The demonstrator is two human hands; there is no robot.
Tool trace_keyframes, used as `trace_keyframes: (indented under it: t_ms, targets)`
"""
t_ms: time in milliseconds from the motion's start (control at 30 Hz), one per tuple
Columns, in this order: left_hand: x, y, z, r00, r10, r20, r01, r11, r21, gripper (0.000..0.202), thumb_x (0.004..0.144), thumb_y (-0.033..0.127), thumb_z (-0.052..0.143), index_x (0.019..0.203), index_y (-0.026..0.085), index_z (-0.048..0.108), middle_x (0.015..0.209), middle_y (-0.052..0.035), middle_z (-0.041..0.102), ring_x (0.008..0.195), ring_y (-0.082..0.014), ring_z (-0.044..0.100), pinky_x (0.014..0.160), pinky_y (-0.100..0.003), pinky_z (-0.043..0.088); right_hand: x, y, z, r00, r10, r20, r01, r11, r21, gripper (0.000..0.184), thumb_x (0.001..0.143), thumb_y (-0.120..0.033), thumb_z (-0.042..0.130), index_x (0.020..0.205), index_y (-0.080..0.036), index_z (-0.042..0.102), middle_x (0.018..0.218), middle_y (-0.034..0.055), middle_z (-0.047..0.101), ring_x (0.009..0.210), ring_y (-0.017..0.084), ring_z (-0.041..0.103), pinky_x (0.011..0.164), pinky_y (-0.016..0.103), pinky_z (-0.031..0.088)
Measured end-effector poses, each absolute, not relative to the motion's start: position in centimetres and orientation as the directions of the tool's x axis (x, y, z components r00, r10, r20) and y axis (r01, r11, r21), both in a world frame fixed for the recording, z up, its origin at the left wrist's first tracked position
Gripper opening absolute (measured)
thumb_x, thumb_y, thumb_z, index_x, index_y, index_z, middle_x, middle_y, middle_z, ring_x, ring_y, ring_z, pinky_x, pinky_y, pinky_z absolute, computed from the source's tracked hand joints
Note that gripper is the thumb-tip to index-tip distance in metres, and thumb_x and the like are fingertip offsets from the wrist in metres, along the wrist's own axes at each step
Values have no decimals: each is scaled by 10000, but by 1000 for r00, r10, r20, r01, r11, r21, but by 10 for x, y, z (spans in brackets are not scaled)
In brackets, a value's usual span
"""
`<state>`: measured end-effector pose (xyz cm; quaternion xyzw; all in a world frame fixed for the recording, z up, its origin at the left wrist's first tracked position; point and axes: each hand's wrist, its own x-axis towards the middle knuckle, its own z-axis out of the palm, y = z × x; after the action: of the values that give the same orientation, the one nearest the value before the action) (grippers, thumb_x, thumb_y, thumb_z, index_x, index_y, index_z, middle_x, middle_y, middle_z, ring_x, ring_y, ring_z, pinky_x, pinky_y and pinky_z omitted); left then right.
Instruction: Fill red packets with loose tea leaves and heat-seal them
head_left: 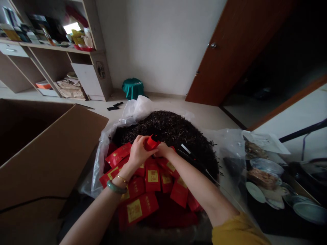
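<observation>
Between my two hands is a small red packet (151,142), its mouth upward with dark bits showing at the top. My left hand (139,149), with a green bangle and a gold bracelet at the wrist, is closed around its left side. My right hand (162,149) grips it from the right, fingers partly hidden. Just beyond the hands rises a big heap of dark, twisted leaves (171,126) that looks like loose tea. Below them lie several flat red packets (152,177) with gold labels. A dark device with a white end (185,148) rests on the heap at the right.
A clear plastic bag (102,160) surrounds the heap. At left stands an open cardboard box (58,146); at right, a dark low surface holds a plastic bowl (267,166) and dishes. A thin white cable (224,190) runs beneath my right forearm. Behind are a green-covered stool (133,88) and a door (230,51).
</observation>
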<state>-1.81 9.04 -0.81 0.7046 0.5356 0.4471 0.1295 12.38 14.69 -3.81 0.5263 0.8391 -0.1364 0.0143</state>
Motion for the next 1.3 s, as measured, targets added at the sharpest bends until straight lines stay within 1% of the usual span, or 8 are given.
trace_keyframes:
  t_ms: [133, 400, 500, 600, 700, 933, 1100, 1300]
  targets:
    - [-18, 90, -9, 43, 868, 494, 640, -404, 654, 468, 607, 346, 830, 990, 210, 598, 913, -14, 578, 840, -200, 596, 743, -324, 515, 120, 136, -35, -447, 871, -206, 890, 410, -198, 546, 647, -154, 717, 1179, -241, 630, 1247, 91, 637, 1144, 284, 589, 915, 334, 488]
    - [-17, 89, -7, 36, 880, 473, 627, -389, 676, 483, 597, 334, 836, 992, 200, 593, 917, -18, 575, 841, -205, 595, 733, -325, 511, 143, 142, -4, -410, 906, -106, 884, 367, -291, 245, 781, -238, 617, 1002, -166, 695, 1054, 111, 716, 979, 259, 655, 808, 299, 492]
    - [-16, 90, -8, 25, 887, 461, 623, -374, 687, 505, 582, 324, 847, 996, 196, 587, 919, -19, 570, 843, -207, 592, 709, -317, 508, 167, 146, 28, -401, 916, -23, 843, 360, -399, 249, 770, -233, 627, 1010, -203, 690, 959, 20, 727, 886, 176, 658, 754, 231, 477]
    - [-15, 90, -10, 19, 890, 455, 616, -369, 696, 523, 573, 327, 854, 1001, 194, 585, 929, -21, 567, 834, -203, 587, 686, -307, 503, 180, 138, 64, -353, 927, 128, 687, 349, -637, 226, 716, -211, 661, 936, -192, 708, 826, -12, 699, 741, 141, 635, 678, 225, 471]
    - [-14, 90, -11, 24, 886, 463, 615, -378, 692, 524, 577, 333, 852, 1003, 188, 585, 926, -23, 567, 833, -201, 582, 690, -307, 498, 175, 120, 94, -381, 908, 176, 585, 384, -715, 228, 706, -220, 668, 929, -196, 713, 741, -32, 669, 636, 120, 605, 643, 236, 472]
    - [-11, 90, -17, 43, 856, 515, 585, -439, 682, 524, 591, 377, 841, 1004, 191, 577, 912, -19, 564, 827, -200, 582, 717, -314, 493, 152, 93, 107, -430, 867, 254, 654, 493, -574, 342, 686, -110, 694, 1005, -228, 724, 1013, 22, 712, 839, 158, 647, 776, 274, 491]
    - [-10, 91, -21, 30, 851, 524, 575, -444, 687, 569, 562, 370, 857, 1019, 187, 571, 922, -23, 564, 831, -205, 582, 707, -312, 494, 153, 91, 99, -390, 867, 310, 663, 498, -559, 404, 672, -62, 700, 1046, -216, 704, 978, 31, 700, 780, 143, 644, 733, 261, 513]
    - [-6, 88, -19, 46, 867, 496, 584, -426, 691, 552, 560, 344, 855, 1013, 192, 580, 915, -19, 553, 817, -198, 576, 692, -302, 492, 152, 89, 95, -423, 871, 249, 758, 491, -429, 195, 719, -48, 652, 810, -195, 742, 856, 43, 729, 802, 182, 665, 791, 299, 499]
